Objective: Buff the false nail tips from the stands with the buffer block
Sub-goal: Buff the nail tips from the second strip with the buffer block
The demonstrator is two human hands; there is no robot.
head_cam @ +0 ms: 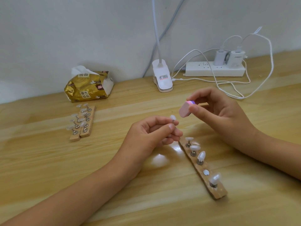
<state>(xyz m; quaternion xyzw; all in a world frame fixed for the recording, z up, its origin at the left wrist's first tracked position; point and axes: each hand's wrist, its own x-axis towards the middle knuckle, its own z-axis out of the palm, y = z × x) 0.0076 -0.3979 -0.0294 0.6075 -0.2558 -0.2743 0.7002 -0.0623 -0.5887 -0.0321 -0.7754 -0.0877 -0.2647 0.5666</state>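
Our left hand (151, 132) pinches one nail tip (172, 117) on its peg, raised above the worktop (48, 160). Right hand (219, 110) grips the pink buffer block (184, 109), just beside the tip with a small gap. Near stand (218, 194) holds four tips. Two more stands (84, 123) lie far left.

Home desk, wooden tabletop (48, 160), tissue pack (88, 85), clip lamp (162, 77), power strip (215, 69) with chargers
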